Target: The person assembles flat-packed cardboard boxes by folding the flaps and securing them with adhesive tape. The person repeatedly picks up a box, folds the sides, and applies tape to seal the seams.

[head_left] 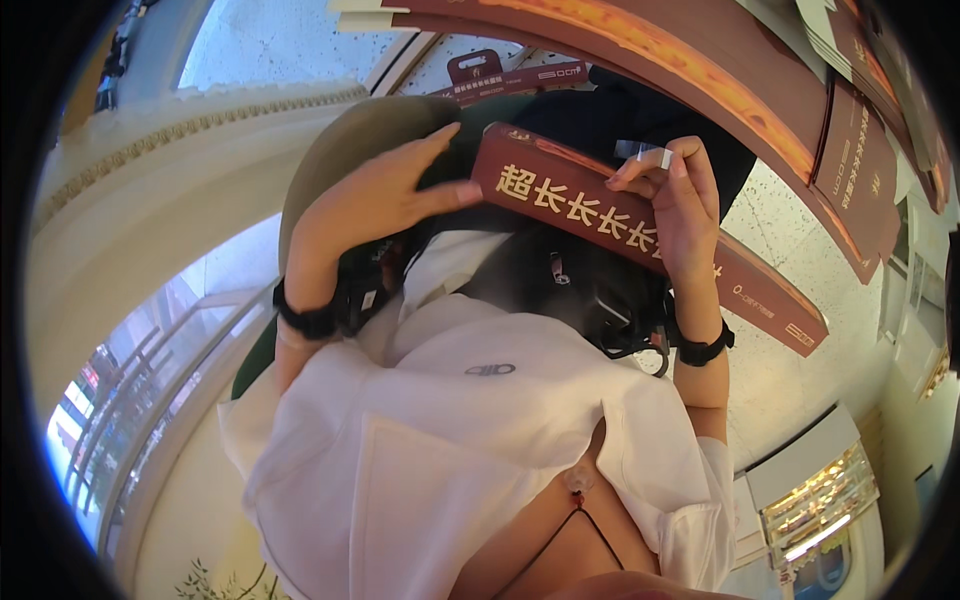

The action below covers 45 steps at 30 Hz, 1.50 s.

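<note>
A long, narrow maroon cardboard box (575, 205) with pale printed lettering lies slanted across my lap, its left end farther off than its right end. My right hand (690, 215) is over the middle of the box, thumb and fingers pinched on a short, shiny strip of clear tape (645, 154). The strip sticks out to the left, just above the box's far edge. At the box's left end, my left hand (385, 195) has its fingers stretched out and its thumb apart. The thumb tip is at the box's end; whether it touches is unclear.
Long maroon cardboard pieces (700, 65) are stacked along the far right, with more (860, 150) beside them. Another maroon box with a handle tab (530, 80) lies beyond my knees. A cream curved ledge (140, 160) runs along the left; a lit display case (815, 510) stands at lower right.
</note>
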### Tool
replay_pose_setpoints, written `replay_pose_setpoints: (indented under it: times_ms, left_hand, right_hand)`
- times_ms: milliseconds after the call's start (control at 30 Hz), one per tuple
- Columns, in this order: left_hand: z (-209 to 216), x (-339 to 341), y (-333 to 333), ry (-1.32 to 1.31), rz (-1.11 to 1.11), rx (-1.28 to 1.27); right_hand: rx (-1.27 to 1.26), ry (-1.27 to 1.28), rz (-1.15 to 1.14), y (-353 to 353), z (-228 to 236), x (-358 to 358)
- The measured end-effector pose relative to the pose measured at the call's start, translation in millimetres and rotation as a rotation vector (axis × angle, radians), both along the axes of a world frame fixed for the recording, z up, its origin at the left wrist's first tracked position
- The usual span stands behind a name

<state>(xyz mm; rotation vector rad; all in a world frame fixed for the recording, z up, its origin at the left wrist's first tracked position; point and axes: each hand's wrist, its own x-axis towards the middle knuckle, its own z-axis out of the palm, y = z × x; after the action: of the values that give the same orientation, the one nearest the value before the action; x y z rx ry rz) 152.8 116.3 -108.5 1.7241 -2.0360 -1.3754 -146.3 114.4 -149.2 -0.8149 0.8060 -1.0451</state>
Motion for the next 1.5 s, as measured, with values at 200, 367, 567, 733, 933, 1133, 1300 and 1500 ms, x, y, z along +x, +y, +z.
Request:
replay_pose_setpoints:
  times_ms: [200,367,567,733,933,1133,1300,1500]
  left_hand:
    - [-53.7,-48.6,3.2,0.608,0.207,0.315]
    - [14.5,-94.2,-3.0,0.649,-0.052,0.017]
    - [41.9,-152.0,-18.4,1.275,-0.399,-0.533]
    - [55.7,-194.4,-14.9,1.454,-0.583,-0.461]
    - [53.4,-209.1,-38.2,1.711,-0.555,-0.092]
    - [79.2,-208.1,-48.4,2.107,-0.630,0.331]
    - [81.6,-193.4,-54.0,2.216,-0.710,0.327]
    - [81.5,-191.8,-53.9,2.301,-0.815,0.245]
  right_hand:
    - [-0.024,0.099,-0.036,5.0,15.4,-6.6]
    - [-0.229,0.371,-0.233,46.0,58.0,-50.4]
    - [-0.537,0.908,-0.632,86.3,185.4,-82.7]
    - [-0.851,1.106,-0.294,101.0,240.2,-109.8]
    - [-1.061,1.283,-0.164,75.7,271.1,-110.2]
    - [-1.478,1.018,-0.111,15.5,278.9,-101.6]
    - [-1.754,0.921,0.004,-14.1,272.7,-67.0]
    - [-1.824,0.949,-0.004,-15.8,271.0,-48.3]
